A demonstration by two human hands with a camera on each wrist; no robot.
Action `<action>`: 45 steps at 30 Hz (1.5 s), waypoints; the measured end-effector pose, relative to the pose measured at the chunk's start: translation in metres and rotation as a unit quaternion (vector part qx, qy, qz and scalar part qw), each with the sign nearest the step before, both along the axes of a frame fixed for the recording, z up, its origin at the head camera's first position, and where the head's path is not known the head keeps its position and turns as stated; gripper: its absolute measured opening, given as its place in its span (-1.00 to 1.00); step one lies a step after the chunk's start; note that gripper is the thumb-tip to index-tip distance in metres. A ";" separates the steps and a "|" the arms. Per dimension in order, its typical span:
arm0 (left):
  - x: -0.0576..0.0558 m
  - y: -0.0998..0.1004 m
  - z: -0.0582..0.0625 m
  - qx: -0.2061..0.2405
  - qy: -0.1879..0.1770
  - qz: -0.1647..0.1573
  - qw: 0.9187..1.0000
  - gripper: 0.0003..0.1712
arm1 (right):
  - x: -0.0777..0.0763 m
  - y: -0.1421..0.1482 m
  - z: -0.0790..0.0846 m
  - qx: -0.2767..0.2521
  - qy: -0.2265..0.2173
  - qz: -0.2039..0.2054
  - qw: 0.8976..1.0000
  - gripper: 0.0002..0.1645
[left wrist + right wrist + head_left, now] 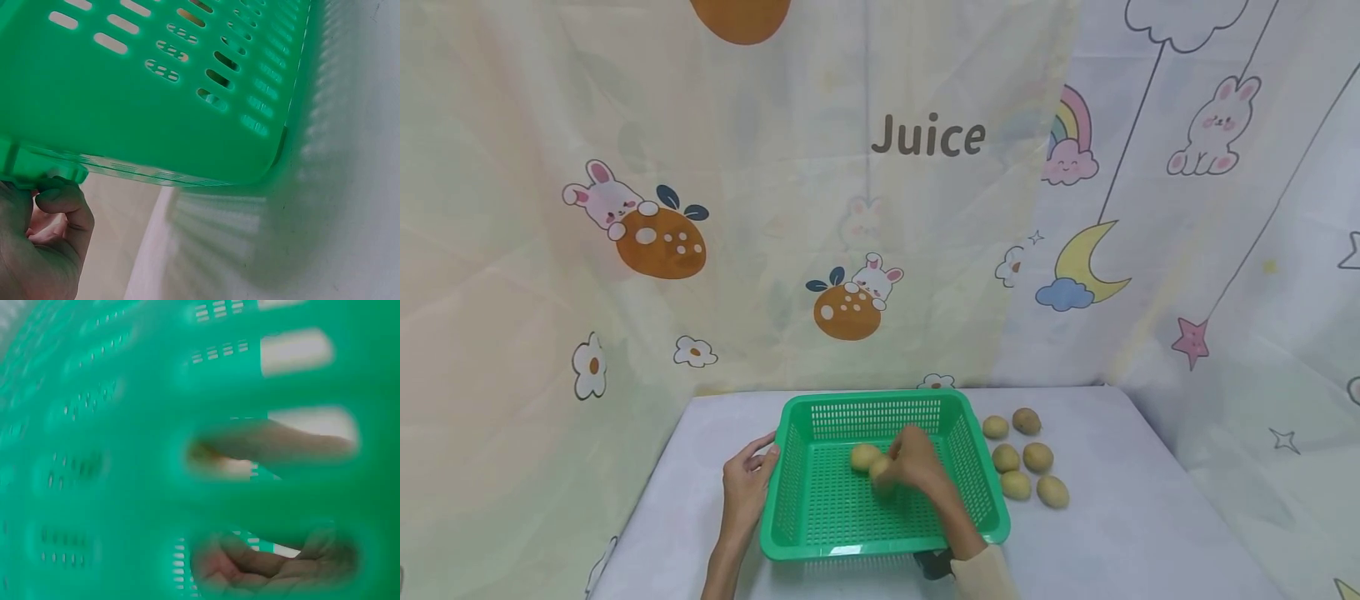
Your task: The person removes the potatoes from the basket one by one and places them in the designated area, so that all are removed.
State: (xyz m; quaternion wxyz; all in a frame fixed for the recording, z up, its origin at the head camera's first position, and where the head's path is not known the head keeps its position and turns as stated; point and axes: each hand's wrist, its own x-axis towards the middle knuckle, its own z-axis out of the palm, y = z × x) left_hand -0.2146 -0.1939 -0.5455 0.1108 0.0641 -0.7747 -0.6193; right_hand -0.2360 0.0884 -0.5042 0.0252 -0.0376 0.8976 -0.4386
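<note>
A green plastic basket (pixel 842 546) with slotted walls stands on the white table. My left hand (pixel 748 483) grips its left rim, and the left wrist view shows the curled fingers (pixel 78 215) at the edge of the basket. Inside the basket, my right hand (pixel 917 458) holds a potato (pixel 881 473) low over the floor. Another potato (pixel 864 456) lies just to the left of the held one. In the right wrist view the right hand (pixel 275 562) shows only in part, through the basket's slots.
Several loose potatoes (pixel 1038 457) lie on the table (pixel 1120 533) just right of the basket. A dark band (pixel 934 564) is around the right wrist by the basket's front rim. A printed curtain (pixel 760 250) hangs behind the table and along both sides.
</note>
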 end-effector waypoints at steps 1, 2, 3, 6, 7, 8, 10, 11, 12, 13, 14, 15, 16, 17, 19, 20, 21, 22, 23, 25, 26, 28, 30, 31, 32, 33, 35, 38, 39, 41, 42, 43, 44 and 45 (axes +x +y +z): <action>0.000 0.000 0.000 -0.001 0.001 0.000 1.000 -0.56 | 0.001 0.002 0.003 -0.005 0.004 -0.001 1.000 -0.59; -0.001 0.000 0.000 -0.001 0.001 0.001 1.000 -0.56 | 0.002 0.003 0.005 -0.011 0.007 -0.003 1.000 -0.67; -0.001 0.000 -0.001 -0.002 0.001 0.001 1.000 -0.56 | 0.003 0.006 0.007 -0.015 0.011 -0.003 1.000 -0.69; -0.001 0.000 -0.001 -0.001 0.001 0.003 1.000 -0.56 | 0.007 0.011 0.013 -0.030 0.024 0.002 0.999 -0.58; -0.001 0.000 -0.002 0.001 0.001 0.003 1.000 -0.57 | 0.008 0.013 0.013 -0.033 0.030 0.009 0.999 -0.57; -0.002 0.000 -0.002 0.002 0.001 0.003 1.000 -0.57 | 0.009 0.015 0.013 -0.036 0.032 0.014 0.999 -0.57; -0.001 0.000 -0.001 0.003 -0.001 0.003 1.000 -0.56 | 0.009 0.019 0.013 -0.039 0.034 0.024 0.998 -0.59; -0.001 -0.001 -0.001 0.002 -0.002 0.001 1.000 -0.56 | 0.010 0.021 0.013 -0.042 0.033 0.028 0.998 -0.61; -0.002 -0.001 -0.001 0.002 -0.003 -0.002 1.000 -0.55 | 0.010 0.022 0.012 -0.041 0.030 0.030 0.998 -0.61; -0.002 -0.001 -0.002 0.004 -0.004 -0.003 1.000 -0.55 | 0.010 0.024 0.012 -0.042 0.027 0.032 0.998 -0.61; -0.002 -0.002 -0.002 0.006 -0.004 -0.005 1.000 -0.55 | 0.010 0.026 0.011 -0.041 0.023 0.033 0.998 -0.60; -0.002 -0.002 -0.002 0.008 -0.004 -0.006 1.000 -0.54 | 0.011 0.027 0.011 -0.042 0.022 0.035 0.998 -0.59; -0.002 -0.003 -0.002 0.010 -0.002 -0.008 1.000 -0.53 | 0.012 0.028 0.011 -0.041 0.021 0.037 0.998 -0.57; -0.003 -0.003 -0.003 0.013 0.001 -0.009 1.000 -0.53 | 0.013 0.030 0.012 -0.043 0.021 0.038 0.998 -0.54; -0.003 -0.003 -0.003 0.015 0.006 -0.010 1.000 -0.54 | 0.015 0.032 0.013 -0.049 0.020 0.044 0.998 -0.51; -0.003 -0.003 -0.003 0.014 0.008 -0.010 1.000 -0.54 | 0.015 0.034 0.013 -0.052 0.022 0.048 0.997 -0.49; -0.003 -0.003 -0.004 0.013 0.010 -0.010 1.000 -0.54 | 0.016 0.035 0.014 -0.057 0.024 0.053 0.997 -0.48; -0.003 -0.003 -0.004 0.013 0.011 -0.009 1.000 -0.54 | 0.017 0.037 0.015 -0.061 0.024 0.058 0.996 -0.47; -0.003 -0.003 -0.004 0.012 0.010 -0.007 1.000 -0.55 | 0.019 0.039 0.016 -0.064 0.023 0.061 0.996 -0.48; -0.004 -0.002 -0.004 0.009 0.006 -0.006 1.000 -0.56 | 0.021 0.043 0.018 -0.071 0.021 0.068 0.995 -0.48; -0.004 -0.002 -0.004 0.009 0.006 -0.005 1.000 -0.56 | 0.022 0.045 0.020 -0.072 0.021 0.070 0.995 -0.48; -0.004 -0.002 -0.004 0.010 0.005 -0.003 1.000 -0.57 | 0.023 0.050 0.023 -0.072 0.021 0.075 0.994 -0.48; -0.004 -0.003 -0.005 0.010 0.004 -0.004 1.000 -0.57 | 0.025 0.055 0.025 -0.077 0.027 0.079 0.994 -0.46; -0.004 -0.003 -0.005 0.011 0.005 -0.004 1.000 -0.57 | 0.026 0.058 0.026 -0.074 0.030 0.082 0.993 -0.46; -0.004 -0.003 -0.005 0.012 0.006 -0.004 1.000 -0.57 | 0.026 0.061 0.028 -0.073 0.034 0.085 0.993 -0.46; -0.004 -0.003 -0.005 0.013 0.006 -0.004 1.000 -0.57 | 0.027 0.064 0.029 -0.073 0.038 0.088 0.993 -0.46; -0.004 -0.002 -0.005 0.012 0.006 -0.003 1.000 -0.58 | 0.029 0.069 0.032 -0.073 0.042 0.093 0.992 -0.47; -0.003 -0.002 -0.003 0.010 0.009 -0.003 1.000 -0.57 | 0.031 0.076 0.038 -0.069 0.045 0.098 0.992 -0.47; -0.003 -0.002 -0.003 0.009 0.009 -0.001 1.000 -0.57 | 0.031 0.078 0.039 -0.067 0.045 0.098 0.992 -0.46; -0.003 -0.002 -0.003 0.005 0.010 0.001 1.000 -0.56 | 0.032 0.082 0.042 -0.065 0.040 0.098 0.992 -0.46; -0.003 -0.002 -0.003 0.004 0.012 0.000 1.000 -0.56 | 0.032 0.084 0.043 -0.063 0.039 0.096 0.993 -0.46; -0.003 -0.002 -0.003 0.004 0.011 0.002 1.000 -0.57 | 0.033 0.086 0.044 -0.061 0.037 0.094 0.993 -0.45; -0.003 -0.002 -0.003 0.003 0.010 0.003 1.000 -0.57 | 0.033 0.088 0.044 -0.059 0.036 0.093 0.993 -0.45; -0.003 -0.002 -0.003 0.002 0.010 0.004 1.000 -0.58 | 0.033 0.090 0.045 -0.059 0.034 0.093 0.993 -0.45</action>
